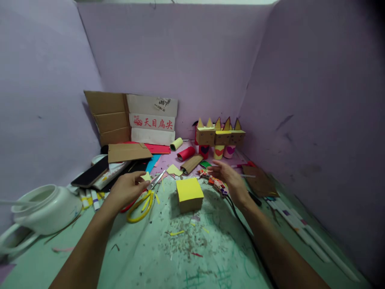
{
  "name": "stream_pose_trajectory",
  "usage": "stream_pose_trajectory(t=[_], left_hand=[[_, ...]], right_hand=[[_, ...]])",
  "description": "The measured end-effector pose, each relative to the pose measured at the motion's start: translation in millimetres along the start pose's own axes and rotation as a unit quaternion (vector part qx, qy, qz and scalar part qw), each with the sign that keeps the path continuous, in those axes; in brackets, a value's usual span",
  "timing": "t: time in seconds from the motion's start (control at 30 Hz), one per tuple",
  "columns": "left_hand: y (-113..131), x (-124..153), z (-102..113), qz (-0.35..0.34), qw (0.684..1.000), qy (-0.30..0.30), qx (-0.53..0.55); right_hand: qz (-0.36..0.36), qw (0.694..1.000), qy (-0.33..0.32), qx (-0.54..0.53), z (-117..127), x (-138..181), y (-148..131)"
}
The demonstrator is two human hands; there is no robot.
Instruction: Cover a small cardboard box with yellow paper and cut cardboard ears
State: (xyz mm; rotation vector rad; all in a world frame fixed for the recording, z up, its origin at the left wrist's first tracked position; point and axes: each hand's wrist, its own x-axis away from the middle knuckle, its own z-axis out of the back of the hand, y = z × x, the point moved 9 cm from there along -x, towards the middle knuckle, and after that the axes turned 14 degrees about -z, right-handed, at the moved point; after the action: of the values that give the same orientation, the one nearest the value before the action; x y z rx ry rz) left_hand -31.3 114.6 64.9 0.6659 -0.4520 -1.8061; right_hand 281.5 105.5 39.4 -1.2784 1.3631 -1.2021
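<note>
My left hand [128,188] pinches a small yellow paper piece [146,176] between thumb and fingers, just above the yellow-handled scissors [144,200] lying on the green mat. My right hand [227,178] hovers with fingers spread over a patterned glue gun [215,182], holding nothing. Between the hands stands a small cardboard box with a yellow top [189,194].
Three cardboard box figures with pointed ears [221,136] stand on paper cups at the back. A flattened printed carton [132,118], paper rolls [186,153], a phone [90,172], a white jug [42,208], glue sticks [303,230] and paper scraps [186,237] lie around. Purple walls enclose three sides.
</note>
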Motion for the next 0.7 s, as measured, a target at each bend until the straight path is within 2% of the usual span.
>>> stream_pose_trajectory(t=[0.1,0.17,0.23,0.3,0.33,0.37,0.43,0.5,0.53,0.6,0.63,0.7], left_hand=[[-10.9,-0.1,6.2,0.023,0.999,0.017,0.033],[-3.6,0.1,-6.5,0.009,0.993,-0.003,0.116],[12.3,1.5,-26.7,-0.017,0.981,-0.053,0.186],[22.8,3.4,-39.3,-0.029,0.977,-0.087,0.193],[21.6,2.8,-37.0,-0.023,0.982,-0.072,0.171],[15.8,1.6,-28.6,-0.009,0.99,-0.037,0.138],[-5.8,1.4,4.5,0.035,0.994,0.081,0.058],[-31.3,6.9,40.0,0.08,0.98,0.181,-0.002],[-42.6,10.1,53.8,0.099,0.973,0.208,-0.022],[-55.8,13.3,68.5,0.113,0.97,0.213,-0.031],[-56.5,13.0,68.1,0.109,0.975,0.192,-0.024],[-46.9,11.2,53.3,0.081,0.989,0.121,0.002]], right_hand=[[0.066,0.991,0.098,-0.066,30.7,5.0,-22.2],[0.085,0.979,0.147,-0.111,49.9,7.1,-30.0],[0.096,0.965,0.195,-0.148,67.6,9.0,-33.0],[0.101,0.949,0.238,-0.179,83.2,10.5,-31.8],[0.1,0.941,0.26,-0.192,90.6,11.3,-29.9],[0.096,0.934,0.278,-0.203,97.0,11.6,-27.1],[0.088,0.92,0.317,-0.214,108.5,12.1,-21.2],[0.087,0.912,0.333,-0.222,114.6,9.1,-16.4],[0.091,0.907,0.343,-0.226,116.9,7.7,-14.5],[0.101,0.901,0.358,-0.221,118.3,5.3,-13.7],[0.112,0.899,0.364,-0.215,118.1,5.8,-15.9],[0.145,0.894,0.376,-0.196,118.1,12.8,-26.4]])
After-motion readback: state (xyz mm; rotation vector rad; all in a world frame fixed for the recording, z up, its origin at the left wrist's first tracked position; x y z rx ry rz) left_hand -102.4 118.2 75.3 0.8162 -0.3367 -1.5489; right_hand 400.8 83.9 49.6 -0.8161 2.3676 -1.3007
